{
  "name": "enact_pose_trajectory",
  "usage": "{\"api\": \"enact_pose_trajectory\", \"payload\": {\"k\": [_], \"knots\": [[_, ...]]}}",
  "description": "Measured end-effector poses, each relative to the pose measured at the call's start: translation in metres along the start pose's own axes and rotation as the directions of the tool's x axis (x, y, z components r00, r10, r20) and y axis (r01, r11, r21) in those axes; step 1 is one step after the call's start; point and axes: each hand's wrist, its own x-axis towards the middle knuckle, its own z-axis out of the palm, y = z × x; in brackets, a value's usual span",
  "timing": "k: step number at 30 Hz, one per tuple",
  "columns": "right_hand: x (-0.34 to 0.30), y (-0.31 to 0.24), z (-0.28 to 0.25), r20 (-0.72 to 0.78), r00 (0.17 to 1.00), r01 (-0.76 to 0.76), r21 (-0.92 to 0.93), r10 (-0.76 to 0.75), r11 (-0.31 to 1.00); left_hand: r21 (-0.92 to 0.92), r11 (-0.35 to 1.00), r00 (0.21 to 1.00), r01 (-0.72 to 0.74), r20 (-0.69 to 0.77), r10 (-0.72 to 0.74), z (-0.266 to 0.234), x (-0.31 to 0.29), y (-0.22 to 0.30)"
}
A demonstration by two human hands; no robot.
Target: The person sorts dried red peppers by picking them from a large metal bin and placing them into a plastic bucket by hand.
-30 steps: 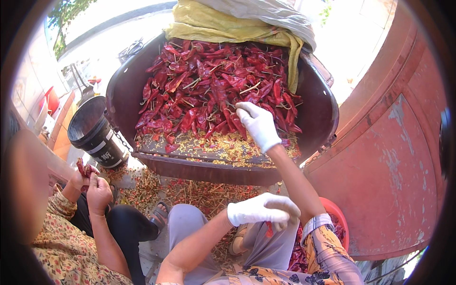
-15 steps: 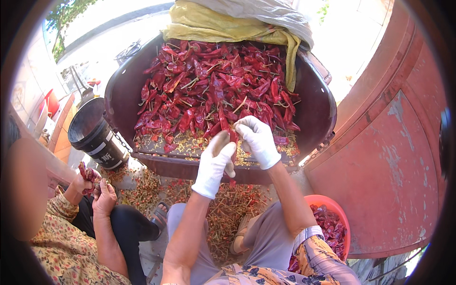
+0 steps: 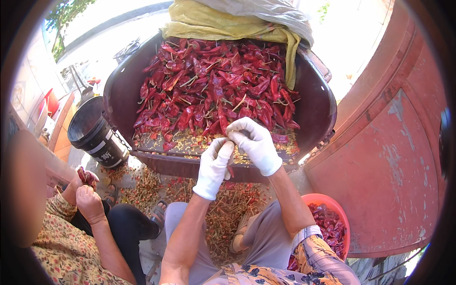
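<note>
My left hand (image 3: 213, 164), in a white glove, is closed around a dried red chili pepper (image 3: 231, 171), most of which is hidden by the fingers. My right hand (image 3: 257, 146), also gloved in white, pinches at the pepper's upper end, its fingertips touching the left thumb. Whether a stem is between those fingertips is too small to make out. Just beyond both hands lies a large heap of dried red chili peppers (image 3: 213, 88) in a dark maroon cart bed (image 3: 316, 99). Pale seeds (image 3: 190, 144) are scattered along its near edge.
Left, a co-worker's hands (image 3: 90, 202) hold dried peppers. A black bucket (image 3: 97, 133) stands left of the cart. An orange-red basin (image 3: 343, 216) of peppers sits by my right leg. Stems (image 3: 232, 209) litter the ground between my feet. A red metal panel (image 3: 380, 175) rises at right.
My right hand has shifted slightly left, and its fingers now meet the left thumb. Less of the pepper shows above my left hand. The co-worker's near hand has moved left.
</note>
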Motion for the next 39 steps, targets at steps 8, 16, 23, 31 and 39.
{"api": "enact_pose_trajectory", "payload": {"k": [8, 16, 23, 31, 39], "knots": [[-0.001, -0.005, 0.010, 0.041, 0.976, -0.213, 0.415, 0.215, 0.885, -0.026, 0.998, 0.996, -0.054, 0.069, 0.056, -0.005, -0.004, 0.001], [0.003, 0.018, 0.009, 0.364, 0.901, -0.428, 0.835, 0.236, 0.347, -0.297, 0.955, 0.995, -0.001, 0.096, 0.031, -0.010, 0.000, -0.004], [0.000, 0.005, 0.019, -0.131, 0.972, -0.156, 0.262, 0.195, 0.952, -0.109, 0.994, 0.999, -0.011, -0.041, 0.006, -0.002, -0.005, -0.001], [0.000, 0.012, 0.009, -0.032, 0.975, -0.200, 0.296, 0.219, 0.934, -0.075, 0.997, 1.000, -0.004, -0.020, 0.002, -0.006, -0.005, 0.001], [0.001, -0.016, -0.021, 0.480, 0.797, -0.398, -0.039, 0.367, 0.916, -0.649, 0.756, 0.996, -0.083, -0.035, 0.080, -0.030, 0.011, 0.003]]}}
